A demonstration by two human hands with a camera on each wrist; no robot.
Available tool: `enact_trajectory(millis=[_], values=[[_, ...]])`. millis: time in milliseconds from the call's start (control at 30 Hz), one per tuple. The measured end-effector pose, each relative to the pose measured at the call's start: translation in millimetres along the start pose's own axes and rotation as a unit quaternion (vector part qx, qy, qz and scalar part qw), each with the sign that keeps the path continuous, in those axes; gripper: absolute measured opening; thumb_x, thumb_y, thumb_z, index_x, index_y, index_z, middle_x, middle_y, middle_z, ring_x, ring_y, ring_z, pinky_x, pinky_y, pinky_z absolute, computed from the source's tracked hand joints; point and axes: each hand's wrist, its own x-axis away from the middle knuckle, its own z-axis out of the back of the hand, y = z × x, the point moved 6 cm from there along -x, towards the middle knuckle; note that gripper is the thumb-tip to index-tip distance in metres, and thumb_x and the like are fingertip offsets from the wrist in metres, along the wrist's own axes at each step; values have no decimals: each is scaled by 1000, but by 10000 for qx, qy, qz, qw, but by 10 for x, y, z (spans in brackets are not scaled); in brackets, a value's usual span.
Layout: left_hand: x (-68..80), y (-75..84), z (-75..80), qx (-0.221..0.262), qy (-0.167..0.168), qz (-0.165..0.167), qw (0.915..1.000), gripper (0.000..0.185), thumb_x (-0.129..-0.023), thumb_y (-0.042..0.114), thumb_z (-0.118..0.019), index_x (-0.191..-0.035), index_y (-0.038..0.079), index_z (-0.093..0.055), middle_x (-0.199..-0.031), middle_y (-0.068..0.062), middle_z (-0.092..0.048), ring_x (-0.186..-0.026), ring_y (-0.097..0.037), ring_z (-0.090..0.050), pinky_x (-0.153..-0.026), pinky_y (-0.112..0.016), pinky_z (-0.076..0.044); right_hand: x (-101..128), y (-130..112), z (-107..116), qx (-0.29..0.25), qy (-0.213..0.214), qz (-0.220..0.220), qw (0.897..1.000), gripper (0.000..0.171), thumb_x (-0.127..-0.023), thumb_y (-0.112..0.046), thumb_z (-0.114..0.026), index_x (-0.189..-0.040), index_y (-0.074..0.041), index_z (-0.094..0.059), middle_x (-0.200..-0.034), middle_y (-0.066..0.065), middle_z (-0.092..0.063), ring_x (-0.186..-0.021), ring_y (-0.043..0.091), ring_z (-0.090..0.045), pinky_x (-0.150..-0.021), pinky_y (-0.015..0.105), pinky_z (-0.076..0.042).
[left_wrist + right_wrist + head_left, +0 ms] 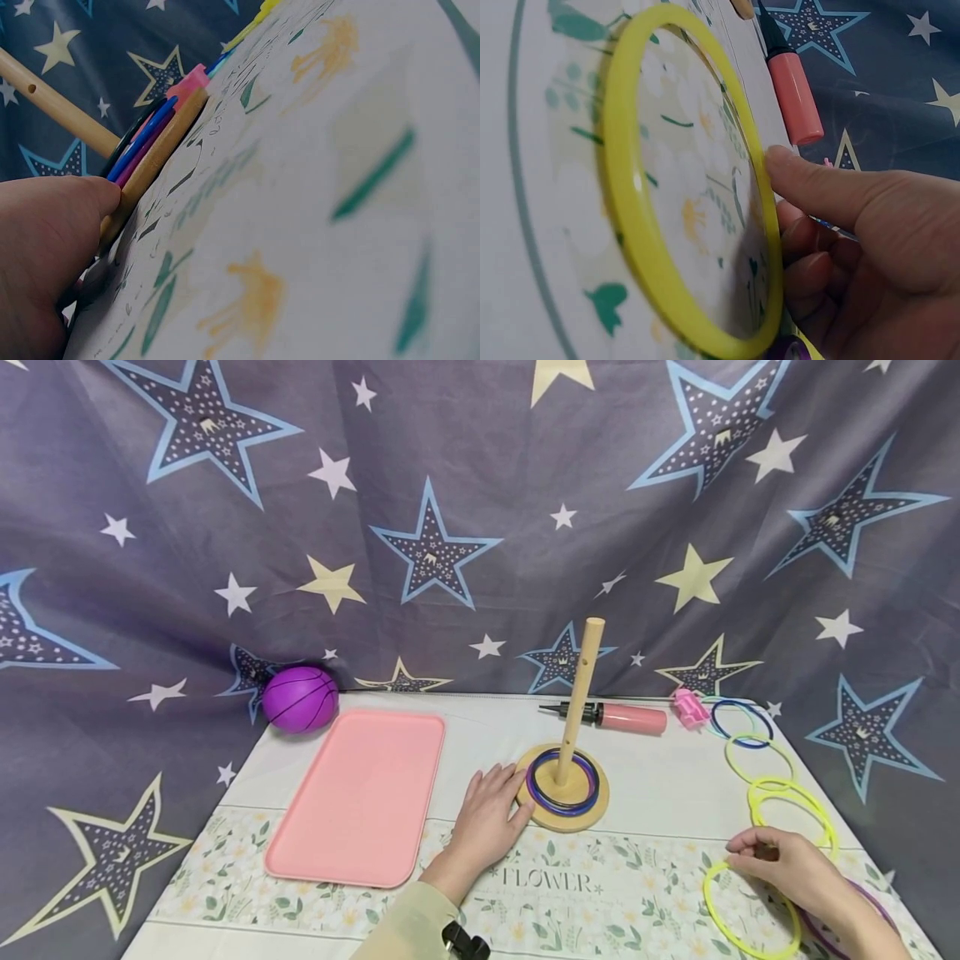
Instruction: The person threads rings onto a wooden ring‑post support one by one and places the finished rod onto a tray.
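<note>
A wooden ring-toss stand (577, 693) with an upright peg has black, blue and purple rings (597, 797) around the foot of its peg. At the left edge of its round base, my left hand (487, 818) rests with fingers extended, thumb touching the rim. In the left wrist view the thumb (105, 193) lies against the base, beside the stacked rings. On the right, my right hand (795, 868) pinches the edge of a yellow ring (708, 902) with thumb and curled fingers. The right wrist view has this ring (626, 180) low over the flowered cloth; the exact fingertip contact is partly hidden.
More yellow rings (813, 802) lie behind my right hand, a purple ring (873, 897) beneath it. Farther back are a dark blue ring (768, 727), a pink clip-like piece (690, 708) and a pump (633, 718). A pink tray (360, 802) and purple ball (300, 700) sit left.
</note>
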Motion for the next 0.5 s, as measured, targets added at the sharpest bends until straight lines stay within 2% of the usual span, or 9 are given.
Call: enact_trajectory(millis=[233,500], values=[[-9,-4,4,23,3,21,10000,59,-112,37,-64,-163,10,-55,-169,-15,-49,-161,-39,-38,-134,-61,-18,-6,-42,5,125,-52,356,9993,22,-100,-21,-84,-112,-4,-79,-94,3,-70,-78,16,-61,-65,29,-55],[-18,-13,-9,5,14,4,10000,59,-112,37,-64,-163,10,-55,-169,-15,-50,-160,-39,-38,-134,-61,-19,-45,-71,-6,582,106,395,9975,18,-103,-27,-81,-105,-9,-78,-91,0,-70,-76,16,-58,-63,28,-49]])
